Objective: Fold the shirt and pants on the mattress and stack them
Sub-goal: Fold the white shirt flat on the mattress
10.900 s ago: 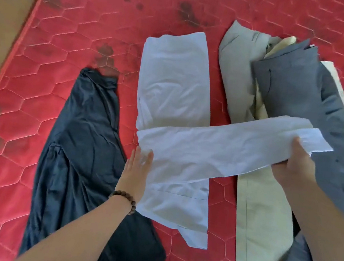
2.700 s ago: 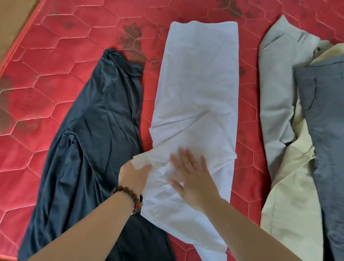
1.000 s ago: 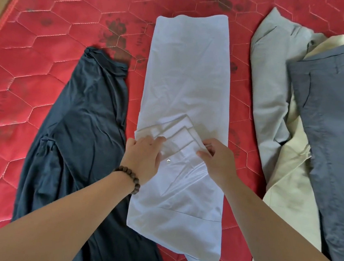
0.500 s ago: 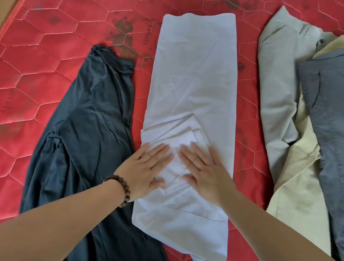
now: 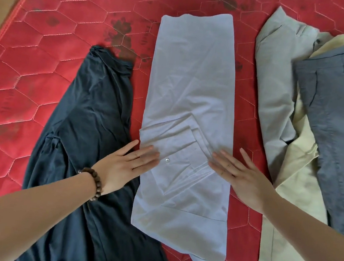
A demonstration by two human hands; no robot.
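A pale blue shirt (image 5: 190, 85) lies in a long narrow strip down the middle of the red mattress (image 5: 56, 33), its sleeves folded in across the lower half. My left hand (image 5: 127, 164) rests flat on the shirt's left edge, fingers spread, a bead bracelet on the wrist. My right hand (image 5: 240, 176) lies flat on the shirt's right edge, fingers apart. Neither hand holds anything. Grey-blue pants (image 5: 336, 130) lie at the right, over cream pants (image 5: 293, 198) and light grey pants (image 5: 276, 81).
A dark navy garment (image 5: 80, 142) is spread out left of the shirt, under my left wrist. The mattress edge with red piping (image 5: 10, 20) runs along the upper left, bare floor beyond it. Dark stains mark the mattress near the shirt's top.
Both hands have slid apart from the shirt's middle to its left and right edges, flattening the folded sleeves. Earlier the right sleeve was folded in across the shirt.
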